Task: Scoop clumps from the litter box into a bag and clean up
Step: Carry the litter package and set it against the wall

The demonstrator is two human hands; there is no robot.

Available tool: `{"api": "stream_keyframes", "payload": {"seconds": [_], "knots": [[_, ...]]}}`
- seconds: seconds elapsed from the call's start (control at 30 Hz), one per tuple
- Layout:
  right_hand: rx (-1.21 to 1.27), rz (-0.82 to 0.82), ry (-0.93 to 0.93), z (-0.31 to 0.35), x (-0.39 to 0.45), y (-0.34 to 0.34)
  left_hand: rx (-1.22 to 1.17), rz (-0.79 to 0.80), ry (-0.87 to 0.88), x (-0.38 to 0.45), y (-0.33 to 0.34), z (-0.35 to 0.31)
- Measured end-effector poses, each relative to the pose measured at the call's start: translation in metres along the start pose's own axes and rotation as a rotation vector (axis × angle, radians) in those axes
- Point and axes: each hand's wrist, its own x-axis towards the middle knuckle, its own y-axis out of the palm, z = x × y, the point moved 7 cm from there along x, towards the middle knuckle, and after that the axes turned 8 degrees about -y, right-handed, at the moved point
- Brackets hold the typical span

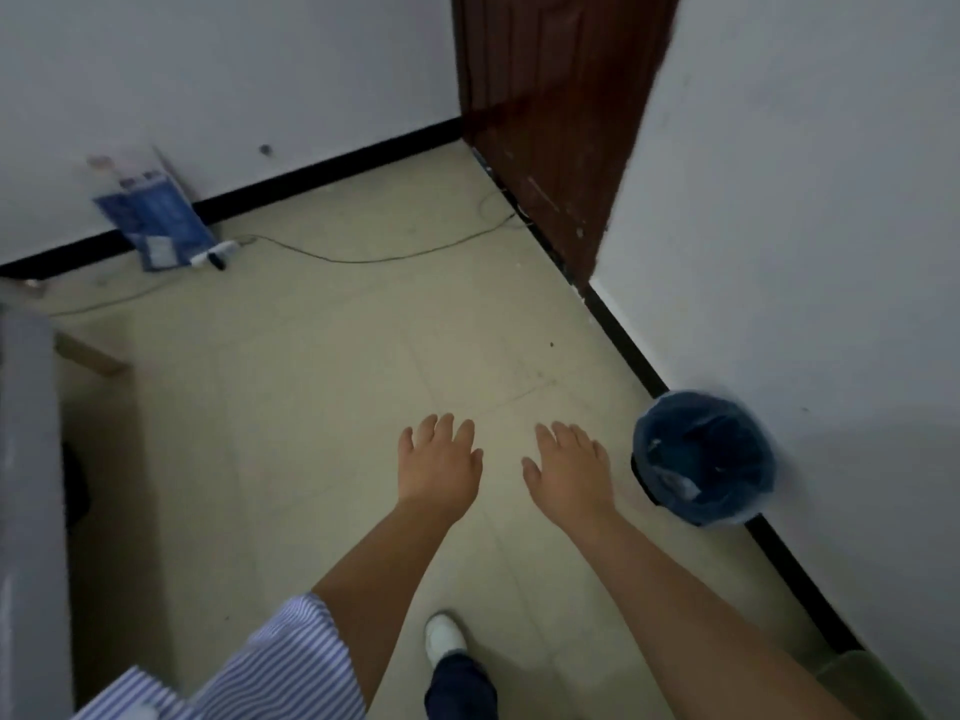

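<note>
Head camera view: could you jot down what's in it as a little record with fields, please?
left hand: open, holds nothing, over the floor
right hand: open, holds nothing
bin: round, blue bag liner, against the right wall
blue package: leans on the far wall
cable: lies across the floor
door: dark brown, in the corner
litter box: not in view

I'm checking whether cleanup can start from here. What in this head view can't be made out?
- Litter box and scoop: none shows in the frame.
- Bin: blue liner visible, contents too blurred and dark to tell.
- Blue bag leaning on the wall: print blurred.
- Grey furniture: cut off by the left edge.
- Left hand and right hand: palms hidden.
</note>
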Motion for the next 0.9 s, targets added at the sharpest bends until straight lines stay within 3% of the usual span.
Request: {"api": "stream_keyframes", "payload": {"seconds": [0.23, 0.47, 0.67, 0.9], "knots": [[-0.101, -0.029, -0.245, 0.178, 0.072, -0.066, -0.114, -0.116, -0.259, 0.005, -0.091, 0.166], [-0.152, -0.066, -0.419, 0.311, 0.143, -0.101, -0.141, -0.154, -0.420, 0.034, -0.133, 0.295], [-0.167, -0.061, -0.511, 0.390, 0.240, -0.119, -0.145, -0.159, -0.485, 0.117, -0.166, 0.376], [-0.147, -0.056, -0.560, 0.501, 0.426, -0.151, -0.138, -0.125, -0.613, 0.255, -0.229, 0.506]]}}
